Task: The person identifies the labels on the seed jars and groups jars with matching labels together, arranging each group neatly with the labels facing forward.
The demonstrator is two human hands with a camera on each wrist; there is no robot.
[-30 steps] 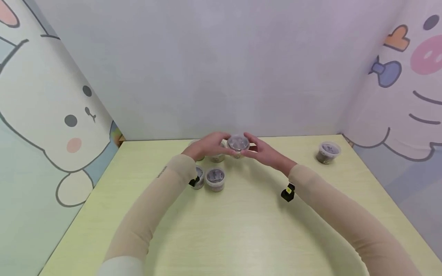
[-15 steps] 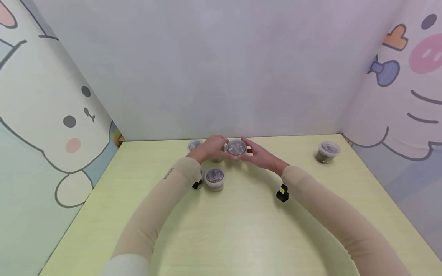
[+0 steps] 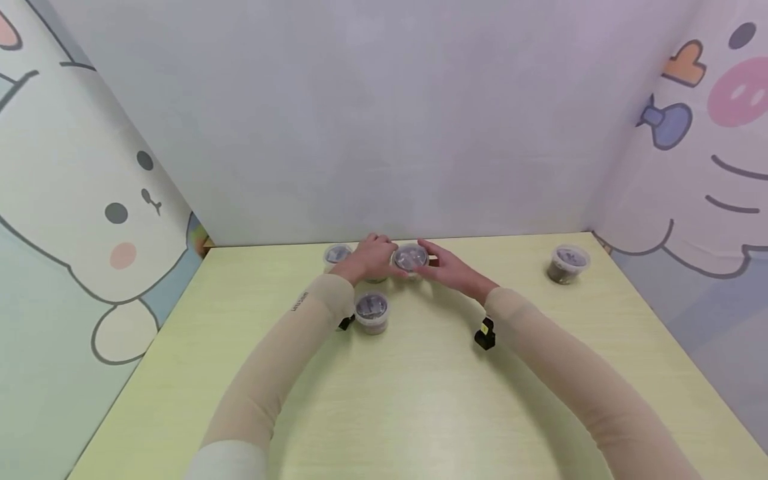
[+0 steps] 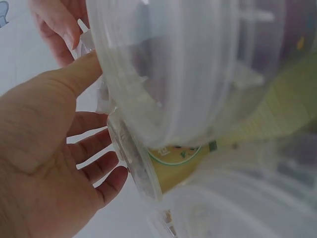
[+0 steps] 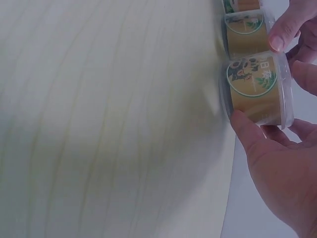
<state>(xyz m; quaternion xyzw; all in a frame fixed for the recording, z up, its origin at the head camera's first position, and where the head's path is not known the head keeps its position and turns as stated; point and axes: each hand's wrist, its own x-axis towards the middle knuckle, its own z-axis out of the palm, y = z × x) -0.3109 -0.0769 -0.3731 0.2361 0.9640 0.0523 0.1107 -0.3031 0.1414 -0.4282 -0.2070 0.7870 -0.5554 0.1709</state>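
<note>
In the head view, my right hand holds a clear lidded tub at the back of the table, thumb on its near side and fingers behind. The right wrist view shows this tub's tan label and my right thumb against its lower part. My left hand is just left of it, over another tub that it mostly hides. In the left wrist view, the left hand has loosely bent fingers, their tips by a tub lid. Its thumb tip is partly hidden behind a near tub.
One tub stands at the back left, another in front of the left hand. The left sleeve largely hides a further tub. A lone tub stands at the back right of the table. A pale wall rises behind.
The held tub has come down slightly and leftward, beside the tub under my left hand. My left hand has drawn back a little from it, and the right arm has shifted left.
</note>
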